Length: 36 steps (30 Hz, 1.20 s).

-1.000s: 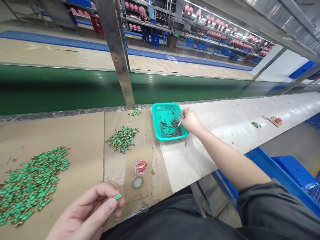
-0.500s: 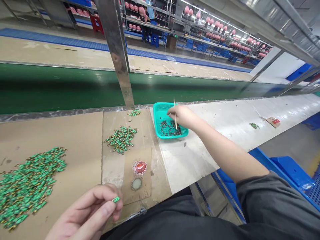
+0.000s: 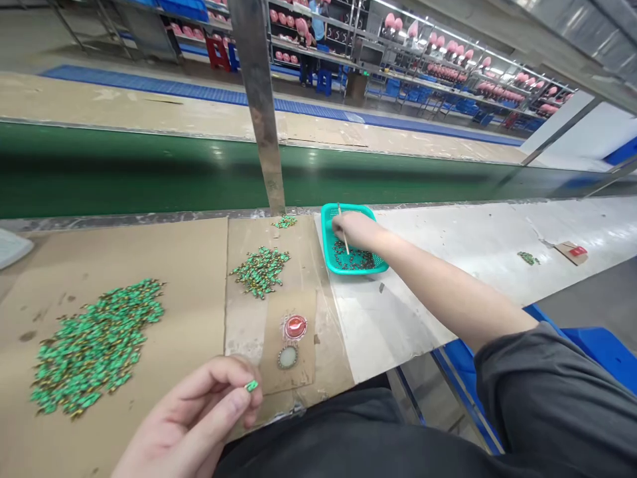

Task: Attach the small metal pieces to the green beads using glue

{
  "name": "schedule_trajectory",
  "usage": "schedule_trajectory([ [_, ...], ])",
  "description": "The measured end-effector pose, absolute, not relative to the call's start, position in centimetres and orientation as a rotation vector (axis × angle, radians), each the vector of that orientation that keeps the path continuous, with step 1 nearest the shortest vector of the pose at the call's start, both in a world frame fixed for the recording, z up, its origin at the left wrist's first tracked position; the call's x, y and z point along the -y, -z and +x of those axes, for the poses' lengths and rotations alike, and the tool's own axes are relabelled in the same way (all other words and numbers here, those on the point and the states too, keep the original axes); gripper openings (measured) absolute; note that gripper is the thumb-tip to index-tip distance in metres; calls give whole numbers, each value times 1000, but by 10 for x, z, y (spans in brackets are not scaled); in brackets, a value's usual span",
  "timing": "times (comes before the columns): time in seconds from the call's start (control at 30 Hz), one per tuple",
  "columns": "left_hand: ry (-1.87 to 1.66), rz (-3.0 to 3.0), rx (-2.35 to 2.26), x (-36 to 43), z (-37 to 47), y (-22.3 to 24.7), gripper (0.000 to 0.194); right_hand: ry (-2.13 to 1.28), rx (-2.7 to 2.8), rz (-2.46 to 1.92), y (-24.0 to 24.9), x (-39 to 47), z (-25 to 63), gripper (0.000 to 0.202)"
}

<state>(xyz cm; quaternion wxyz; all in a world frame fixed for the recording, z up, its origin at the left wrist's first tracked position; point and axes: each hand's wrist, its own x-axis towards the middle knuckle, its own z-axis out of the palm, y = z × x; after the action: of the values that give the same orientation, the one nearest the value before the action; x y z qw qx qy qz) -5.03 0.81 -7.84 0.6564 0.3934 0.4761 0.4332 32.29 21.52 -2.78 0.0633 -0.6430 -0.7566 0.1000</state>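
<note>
Between thumb and fingertips, my left hand (image 3: 199, 415) pinches a small green piece (image 3: 251, 385) above the cardboard. My right hand (image 3: 355, 229) is over the teal basket (image 3: 327, 249), holding a thin wooden stick (image 3: 344, 234) that slants down toward small dark parts (image 3: 355, 259) inside; its fingertips are partly blurred. On the cardboard left of the basket is a pile of green pieces (image 3: 261, 271), with a smaller cluster (image 3: 285, 222) behind it. A red round dish (image 3: 295, 326) and a pale round dish (image 3: 287, 357) sit right of my left hand.
A large heap of green pieces (image 3: 99, 345) covers the cardboard at left. A metal post (image 3: 266, 126) rises behind the bench, before a green belt (image 3: 164, 172). Far right lies a cardboard scrap (image 3: 571, 252) with a red item. Distant people stand near shelves.
The whole view has shifted, so the bench items appear farther right. My right hand has moved lower and deeper into the basket with the stick. My left hand keeps its pinch.
</note>
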Motion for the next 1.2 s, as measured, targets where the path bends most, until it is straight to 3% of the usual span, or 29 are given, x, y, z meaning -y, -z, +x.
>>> schedule_trajectory([
  [0.23,-893,809,-983,-9,-27,40,44,-450,2009,-1626,2,-110,300,12],
  [0.4,-886,783,-911,-11,-18,35,40,-868,1862,-983,-1,-33,258,12],
  [0.73,-876,825,-842,-8,-12,35,32,-1284,1485,-968,19,-4,220,8],
  [1.03,-864,869,-848,-8,-12,38,27,-1298,1359,-984,30,4,214,11],
  [1.2,-872,848,-862,-6,-8,31,26,-1048,1508,-947,32,8,212,18],
])
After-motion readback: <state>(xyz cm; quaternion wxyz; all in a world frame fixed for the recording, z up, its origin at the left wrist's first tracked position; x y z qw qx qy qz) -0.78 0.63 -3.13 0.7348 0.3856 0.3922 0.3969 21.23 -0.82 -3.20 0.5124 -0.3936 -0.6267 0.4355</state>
